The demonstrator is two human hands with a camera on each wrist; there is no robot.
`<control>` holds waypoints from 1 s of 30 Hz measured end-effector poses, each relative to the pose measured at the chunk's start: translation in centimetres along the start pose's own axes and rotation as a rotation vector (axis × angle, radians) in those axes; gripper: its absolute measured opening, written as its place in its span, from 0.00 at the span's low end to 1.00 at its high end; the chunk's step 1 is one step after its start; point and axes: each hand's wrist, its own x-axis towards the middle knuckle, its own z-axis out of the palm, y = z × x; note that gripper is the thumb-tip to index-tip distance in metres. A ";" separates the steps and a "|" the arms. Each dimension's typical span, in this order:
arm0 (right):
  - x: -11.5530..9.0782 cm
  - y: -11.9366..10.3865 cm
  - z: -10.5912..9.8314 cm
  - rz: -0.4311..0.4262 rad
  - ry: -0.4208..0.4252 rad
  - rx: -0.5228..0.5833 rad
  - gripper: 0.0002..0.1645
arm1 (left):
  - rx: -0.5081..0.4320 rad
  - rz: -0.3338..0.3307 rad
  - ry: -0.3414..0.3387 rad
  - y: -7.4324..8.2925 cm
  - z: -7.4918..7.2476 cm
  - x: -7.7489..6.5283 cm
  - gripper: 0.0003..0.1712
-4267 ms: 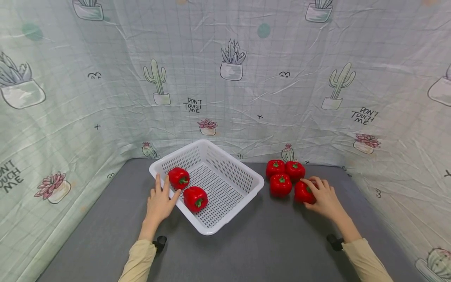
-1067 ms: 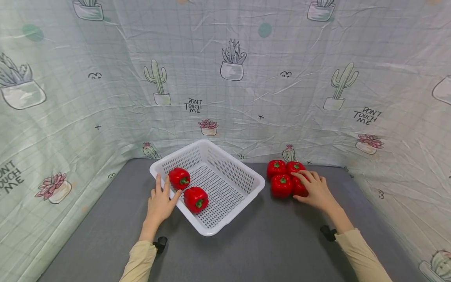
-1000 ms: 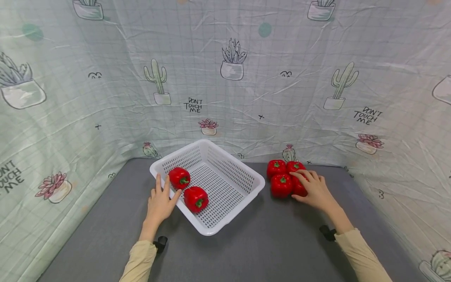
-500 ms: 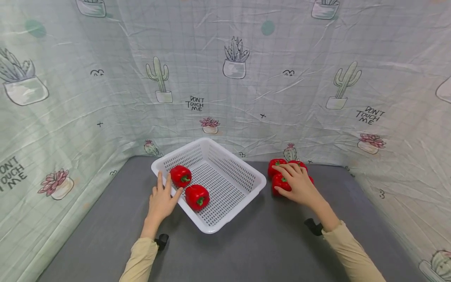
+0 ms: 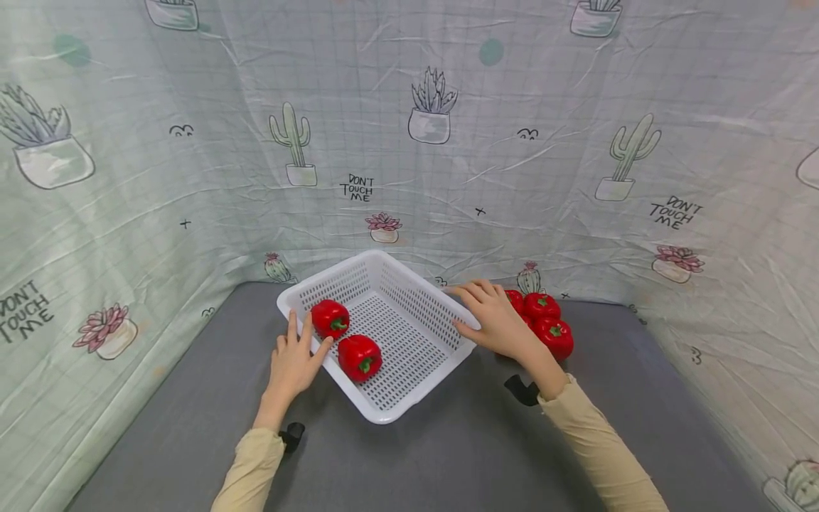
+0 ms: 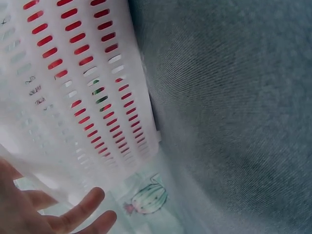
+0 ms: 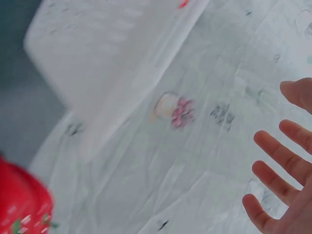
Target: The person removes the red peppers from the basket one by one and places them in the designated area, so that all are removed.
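A white perforated plastic basket (image 5: 431, 380) stands turned cornerwise on the grey table. Two red bell peppers, one farther back (image 5: 330, 318) and one nearer (image 5: 360, 358), lie inside by its left wall. My left hand (image 5: 294, 366) rests on that wall's rim, fingers extended. Over the basket's right corner is my right hand (image 5: 495, 320), its fingers loosely spread; the right wrist view shows nothing in its grasp. Behind and right of it sit several red bell peppers (image 5: 553, 338) in a cluster, partly hidden by the hand. In the left wrist view the basket's slotted wall (image 6: 87, 63) shows red through.
A wrinkled sheet (image 5: 358, 142) printed with cacti hangs behind and at both sides of the table (image 5: 435, 462). Black wrist cameras sit at the left wrist (image 5: 293, 436) and the right wrist (image 5: 521, 390).
My right hand first pushed the front-right bell pepper left against the cluster. It then moved left, over the peppers, to the basket's right corner. My left hand has stayed on the rim.
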 end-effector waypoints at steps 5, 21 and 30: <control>3.1 -1.2 0.5 -0.035 -0.006 0.018 0.29 | 0.023 0.018 0.026 -0.8 -0.6 1.0 0.40; 11.2 -4.2 5.0 0.055 -0.022 0.100 0.24 | 0.070 -0.039 -0.067 -3.3 -1.7 7.7 0.35; 12.8 -5.4 10.1 0.125 -0.133 0.092 0.22 | 0.019 -0.131 -0.170 -4.2 -0.2 10.3 0.41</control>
